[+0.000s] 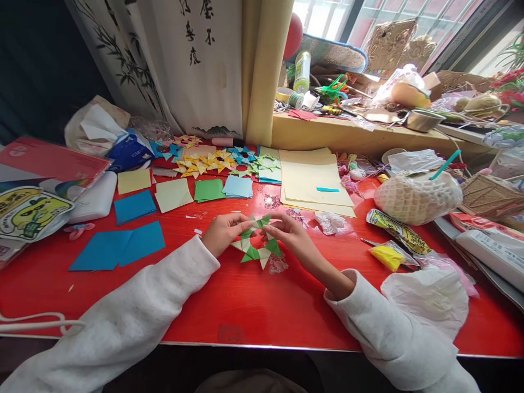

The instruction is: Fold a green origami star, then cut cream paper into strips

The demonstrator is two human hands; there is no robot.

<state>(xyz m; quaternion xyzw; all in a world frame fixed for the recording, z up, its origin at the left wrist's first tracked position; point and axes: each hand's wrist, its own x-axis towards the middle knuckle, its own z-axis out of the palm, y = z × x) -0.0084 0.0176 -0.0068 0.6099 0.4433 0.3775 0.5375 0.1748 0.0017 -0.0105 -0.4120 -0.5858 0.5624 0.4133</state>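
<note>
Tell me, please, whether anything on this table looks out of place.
Nothing looks damaged. A crumpled clear wrapper lies beside the paper star between the left hand and right hand, and a loose blue strip lies on the cream paper stack.

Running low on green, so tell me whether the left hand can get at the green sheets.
Probably yes: the green sheets lie just beyond the left hand, with nothing tall between, though it holds the paper ring.
</note>
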